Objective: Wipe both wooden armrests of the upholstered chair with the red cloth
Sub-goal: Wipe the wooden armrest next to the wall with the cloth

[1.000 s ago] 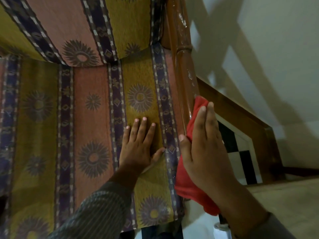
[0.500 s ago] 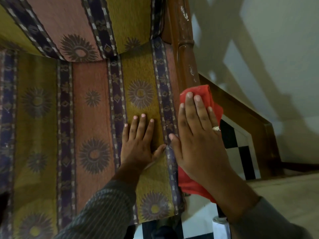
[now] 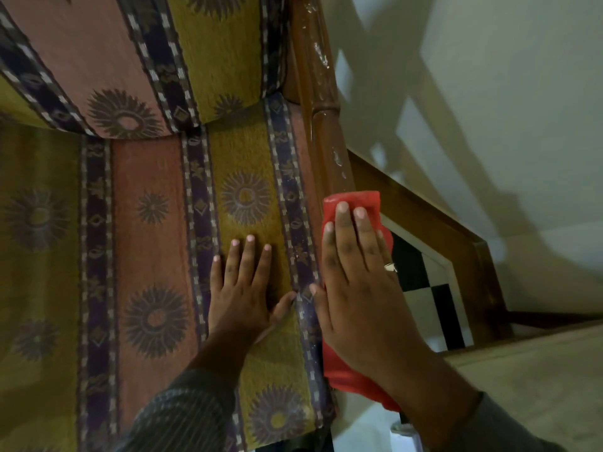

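Note:
The upholstered chair seat (image 3: 146, 256) has yellow, pink and purple stripes with sunburst motifs. Its right wooden armrest (image 3: 323, 132) runs up along the seat's right edge, with pale smudges on the dark wood. The red cloth (image 3: 355, 203) is draped over the armrest's near part. My right hand (image 3: 355, 282) presses flat on the cloth, fingers stretched forward, a ring on one finger. My left hand (image 3: 244, 288) lies flat on the seat cushion, fingers spread, holding nothing. The left armrest is out of view.
A white wall (image 3: 489, 109) with shadows stands right of the chair. A brown wooden skirting (image 3: 424, 223) borders a black-and-white checkered floor (image 3: 430, 298). A beige surface (image 3: 538, 370) lies at lower right. The chair's back cushion (image 3: 130, 60) is at the top.
My right hand has slid the red cloth forward up the armrest and turned flat on top of it. My left hand has stayed on the seat.

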